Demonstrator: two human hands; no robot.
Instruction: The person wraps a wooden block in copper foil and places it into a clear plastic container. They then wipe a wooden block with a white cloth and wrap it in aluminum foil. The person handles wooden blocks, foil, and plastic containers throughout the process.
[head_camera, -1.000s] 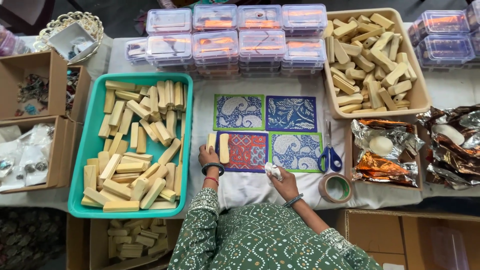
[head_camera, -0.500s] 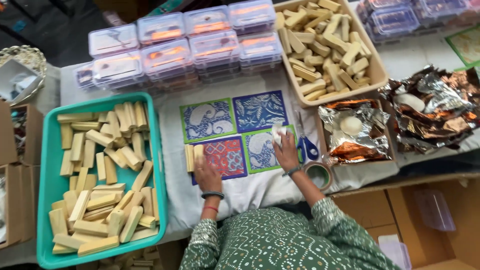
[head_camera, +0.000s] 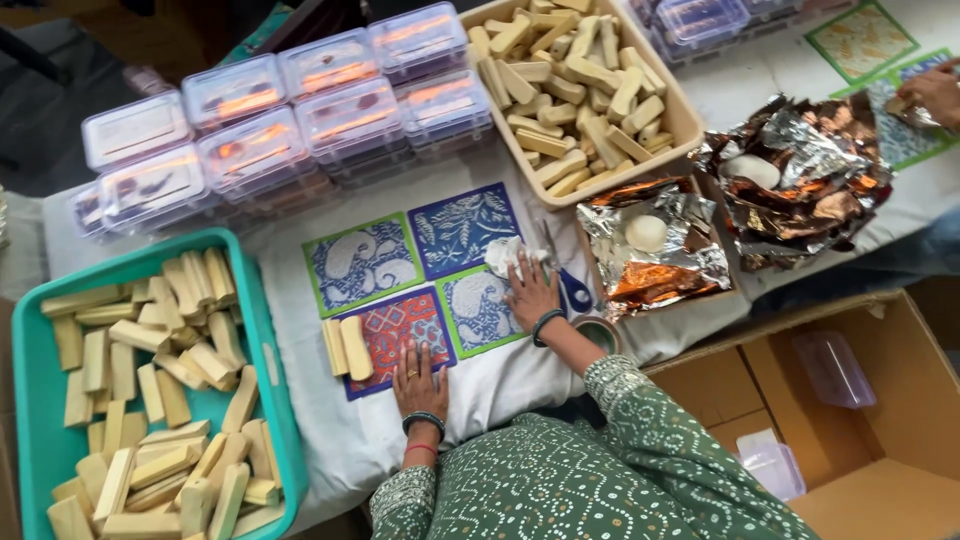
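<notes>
Four patterned square prints lie on a white cloth: a blue paisley print (head_camera: 365, 262), a dark blue print (head_camera: 462, 228), a red print (head_camera: 400, 330) and another blue print (head_camera: 480, 310). My left hand (head_camera: 420, 385) rests flat on the lower edge of the red print and holds nothing. Two pale bars (head_camera: 348, 348) lie side by side just left of it. My right hand (head_camera: 530, 292) presses a crumpled white cloth (head_camera: 505, 255) at the upper right corner of the lower blue print.
A teal tray (head_camera: 30, 330) of pale bars stands left, a beige tray (head_camera: 690, 125) of bars at the back. Stacked clear lidded boxes (head_camera: 270, 120), blue-handled scissors (head_camera: 577, 292), a tape roll (head_camera: 600, 330), crumpled foil (head_camera: 655, 250), a cardboard box (head_camera: 880, 400) and another person's hand (head_camera: 935, 90) surround them.
The view has swung to the right. My right hand has carried the white cloth up across the lower blue print. My left hand has slid down from the two bars onto the red print's edge.
</notes>
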